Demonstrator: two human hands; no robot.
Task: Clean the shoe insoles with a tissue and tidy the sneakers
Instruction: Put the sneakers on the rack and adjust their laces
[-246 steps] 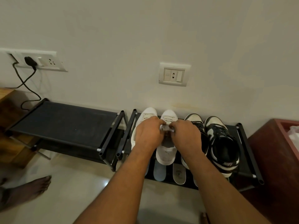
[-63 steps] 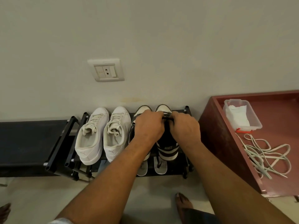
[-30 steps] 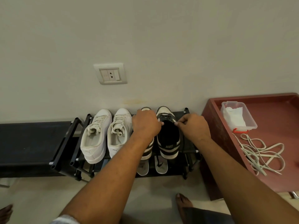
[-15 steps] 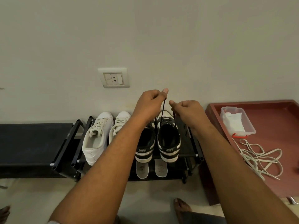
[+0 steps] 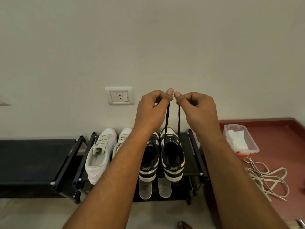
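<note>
My left hand [image 5: 151,111] pinches 1 end of the black lace [image 5: 167,119] and my right hand [image 5: 198,111] pinches the other. Both ends are drawn up above the right black sneaker [image 5: 172,156], which sits heel toward me on the rack [image 5: 196,156], beside its mate [image 5: 149,161] and 2 white sneakers [image 5: 99,156]. I take this as the tidying step: evening the lace before tying. To do it well, I should pull both ends with equal tension and keep my hands level so the lengths match. I must not lift hard enough to tip the shoe. Then I cross the ends low, near the eyelets. 2 insoles [image 5: 145,189] lie on the shelf below, and the tissue [image 5: 237,141] sits in a tub on the desk [image 5: 280,133].
</note>
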